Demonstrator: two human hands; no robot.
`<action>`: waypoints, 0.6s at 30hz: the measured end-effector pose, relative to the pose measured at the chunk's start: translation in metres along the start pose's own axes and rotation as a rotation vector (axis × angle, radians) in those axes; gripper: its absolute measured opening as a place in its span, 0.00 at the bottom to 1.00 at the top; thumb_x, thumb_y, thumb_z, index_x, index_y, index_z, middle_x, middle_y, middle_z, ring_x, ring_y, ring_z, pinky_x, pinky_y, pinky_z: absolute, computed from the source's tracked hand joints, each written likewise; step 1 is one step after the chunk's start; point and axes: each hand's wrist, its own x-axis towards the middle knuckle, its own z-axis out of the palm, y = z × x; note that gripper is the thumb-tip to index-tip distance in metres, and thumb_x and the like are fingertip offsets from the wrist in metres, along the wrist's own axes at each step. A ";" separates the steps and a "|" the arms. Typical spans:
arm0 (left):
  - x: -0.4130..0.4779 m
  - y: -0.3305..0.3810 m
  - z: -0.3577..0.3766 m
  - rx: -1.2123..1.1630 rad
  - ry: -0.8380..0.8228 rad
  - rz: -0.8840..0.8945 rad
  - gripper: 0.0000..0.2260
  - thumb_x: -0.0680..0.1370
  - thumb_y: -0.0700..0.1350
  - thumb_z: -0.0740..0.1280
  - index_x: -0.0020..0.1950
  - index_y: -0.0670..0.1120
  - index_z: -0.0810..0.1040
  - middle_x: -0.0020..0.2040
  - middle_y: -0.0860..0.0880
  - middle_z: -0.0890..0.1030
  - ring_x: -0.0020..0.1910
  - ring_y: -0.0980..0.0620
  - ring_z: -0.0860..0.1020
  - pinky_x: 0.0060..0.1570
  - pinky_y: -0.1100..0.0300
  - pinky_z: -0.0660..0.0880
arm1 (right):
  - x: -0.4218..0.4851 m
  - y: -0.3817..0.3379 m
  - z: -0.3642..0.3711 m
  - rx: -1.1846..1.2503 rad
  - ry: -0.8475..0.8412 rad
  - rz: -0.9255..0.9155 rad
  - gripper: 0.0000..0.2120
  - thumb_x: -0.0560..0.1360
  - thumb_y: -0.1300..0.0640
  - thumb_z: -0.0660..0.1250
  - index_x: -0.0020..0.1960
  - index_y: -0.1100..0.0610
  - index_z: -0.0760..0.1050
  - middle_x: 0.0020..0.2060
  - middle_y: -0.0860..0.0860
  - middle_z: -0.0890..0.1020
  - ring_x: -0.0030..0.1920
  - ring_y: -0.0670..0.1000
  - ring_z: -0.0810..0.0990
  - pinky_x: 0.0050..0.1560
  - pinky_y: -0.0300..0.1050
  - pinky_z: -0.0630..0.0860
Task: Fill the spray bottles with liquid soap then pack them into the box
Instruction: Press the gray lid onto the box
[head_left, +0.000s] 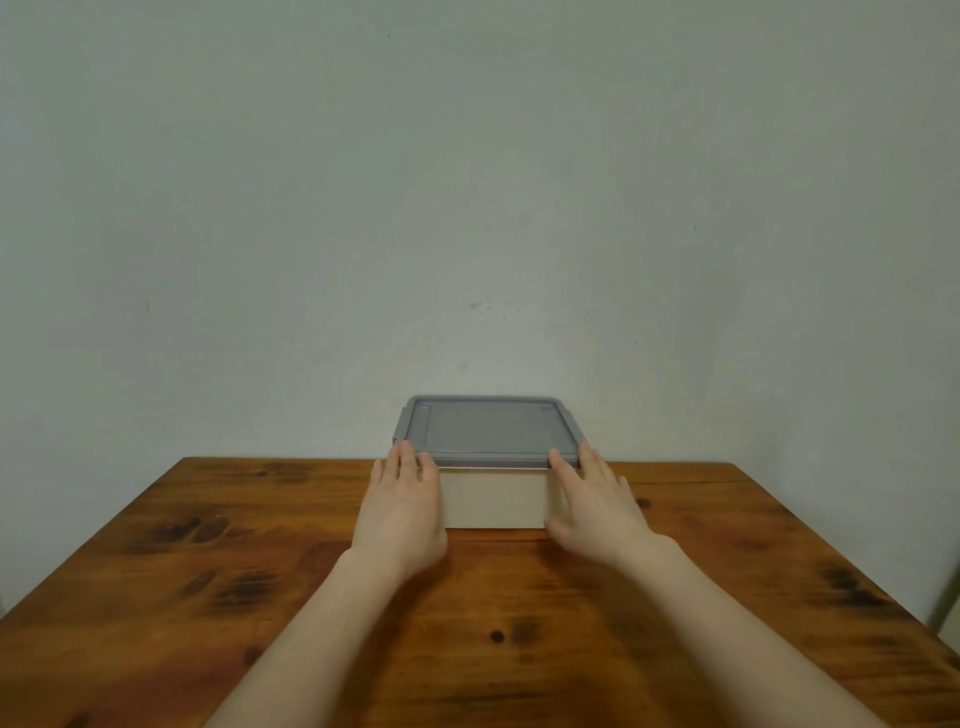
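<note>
The box (493, 501) is seen between the two hands, its pale front wall framed by them. The grey lid (488, 428) is laid on top of it, just beyond the fingertips. The left hand (402, 512) is held flat, palm down, fingers straight, their tips laid on the lid's near left corner. The right hand (597, 506) is stretched out likewise, its fingertips set on the near right corner and its thumb spread towards the box's front. Nothing is gripped by either hand. Both forearms are extended forward over the wooden table (208, 571), on which the box is stood.
</note>
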 end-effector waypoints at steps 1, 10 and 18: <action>0.001 0.000 0.000 0.002 0.000 0.001 0.31 0.77 0.45 0.57 0.75 0.40 0.46 0.76 0.37 0.47 0.75 0.41 0.46 0.73 0.49 0.46 | 0.001 0.000 0.000 0.002 -0.001 0.000 0.36 0.76 0.51 0.61 0.76 0.50 0.43 0.76 0.58 0.43 0.76 0.57 0.42 0.74 0.59 0.48; 0.001 0.000 0.000 0.003 0.004 0.005 0.31 0.77 0.45 0.57 0.75 0.40 0.46 0.76 0.37 0.47 0.75 0.41 0.46 0.73 0.49 0.46 | 0.001 0.001 0.001 0.002 0.007 -0.005 0.37 0.76 0.50 0.61 0.76 0.50 0.42 0.76 0.58 0.43 0.76 0.57 0.42 0.74 0.59 0.48; 0.001 0.002 0.003 0.015 0.013 0.000 0.31 0.77 0.44 0.57 0.75 0.40 0.45 0.76 0.37 0.46 0.75 0.41 0.45 0.73 0.49 0.45 | 0.002 0.002 0.004 0.026 0.036 -0.008 0.37 0.76 0.53 0.61 0.76 0.50 0.42 0.76 0.58 0.42 0.76 0.57 0.41 0.74 0.57 0.47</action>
